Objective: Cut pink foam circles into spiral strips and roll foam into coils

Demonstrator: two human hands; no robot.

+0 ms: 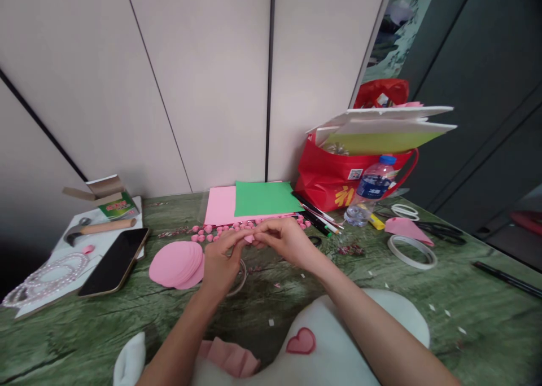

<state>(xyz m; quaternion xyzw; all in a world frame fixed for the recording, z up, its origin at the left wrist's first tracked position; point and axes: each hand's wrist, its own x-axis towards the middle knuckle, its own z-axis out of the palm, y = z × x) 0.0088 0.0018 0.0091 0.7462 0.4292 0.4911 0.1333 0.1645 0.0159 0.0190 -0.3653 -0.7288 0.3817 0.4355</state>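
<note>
A small pink paper piece (249, 238) is pinched between the fingertips of both my hands, over the middle of the table. My left hand (222, 260) grips it from the left and my right hand (288, 238) from the right; the fingers partly cover it. Just behind my fingers lies a cluster of small puffy pink pieces (207, 233). To the left of my left hand is a fanned stack of round pink paper discs (175, 263). Below my left hand a ring-shaped roll of tape (241, 279) is partly hidden.
Green sheet (269, 198) and pink sheet (219, 202) lie at the back. On the right stand a red bag (317, 174) and a water bottle (371, 191). Phone (116, 261), hammer (101, 226) and bead strand (55, 279) are left. A white cushion (330, 341) lies under my forearms.
</note>
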